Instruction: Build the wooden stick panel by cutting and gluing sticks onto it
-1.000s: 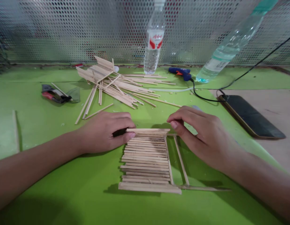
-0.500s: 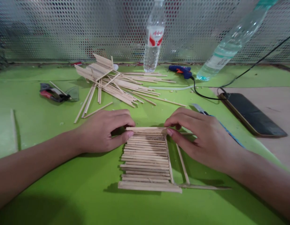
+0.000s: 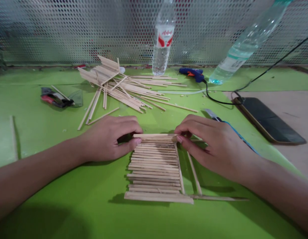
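Observation:
A panel of thin wooden sticks (image 3: 156, 166) lies on the green table, its sticks side by side across a frame that extends to the right. Along its far edge runs a top stick (image 3: 155, 135). My left hand (image 3: 114, 137) pinches the left end of this stick between thumb and fingers. At the other end, my right hand (image 3: 206, 142) grips the stick near the panel's far right corner. Both sets of fingertips partly hide the stick's ends.
Behind the hands lie loose sticks (image 3: 134, 93), a blue glue gun (image 3: 192, 73) and two bottles, one upright (image 3: 163, 43), one tilted (image 3: 238, 53). A cutter (image 3: 213, 114) and phone (image 3: 270, 119) are right; a black-and-red tool (image 3: 55, 98) is left.
The view has shifted very slightly. Both hands keep their hold at the far edge of the stick panel, with no clear movement.

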{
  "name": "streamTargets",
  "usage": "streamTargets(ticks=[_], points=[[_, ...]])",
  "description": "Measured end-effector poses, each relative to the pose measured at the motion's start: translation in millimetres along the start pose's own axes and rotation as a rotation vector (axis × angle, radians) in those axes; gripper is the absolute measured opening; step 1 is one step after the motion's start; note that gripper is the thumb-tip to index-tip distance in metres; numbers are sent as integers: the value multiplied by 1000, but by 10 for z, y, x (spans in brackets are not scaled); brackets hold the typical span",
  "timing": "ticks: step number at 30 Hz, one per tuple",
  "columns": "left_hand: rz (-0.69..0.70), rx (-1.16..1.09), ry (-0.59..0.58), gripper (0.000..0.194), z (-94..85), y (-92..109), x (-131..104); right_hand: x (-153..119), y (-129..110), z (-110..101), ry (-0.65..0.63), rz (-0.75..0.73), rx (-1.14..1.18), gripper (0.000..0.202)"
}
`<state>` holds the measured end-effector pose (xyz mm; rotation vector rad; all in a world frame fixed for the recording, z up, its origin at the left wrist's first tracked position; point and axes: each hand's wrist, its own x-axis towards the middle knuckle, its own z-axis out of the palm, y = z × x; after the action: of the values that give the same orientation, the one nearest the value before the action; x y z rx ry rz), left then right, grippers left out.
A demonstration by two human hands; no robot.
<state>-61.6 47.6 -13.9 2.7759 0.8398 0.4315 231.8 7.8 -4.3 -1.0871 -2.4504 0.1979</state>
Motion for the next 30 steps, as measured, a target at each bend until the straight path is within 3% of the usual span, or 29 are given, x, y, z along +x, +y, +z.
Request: streamTargets(ticks=[8, 30], points=[[14, 8, -24, 19, -14, -5, 1, -2, -3, -10, -67, 19, -30, 16], [-28, -39, 29, 17, -7, 6, -4, -8, 14, 19, -55, -16, -34, 17]])
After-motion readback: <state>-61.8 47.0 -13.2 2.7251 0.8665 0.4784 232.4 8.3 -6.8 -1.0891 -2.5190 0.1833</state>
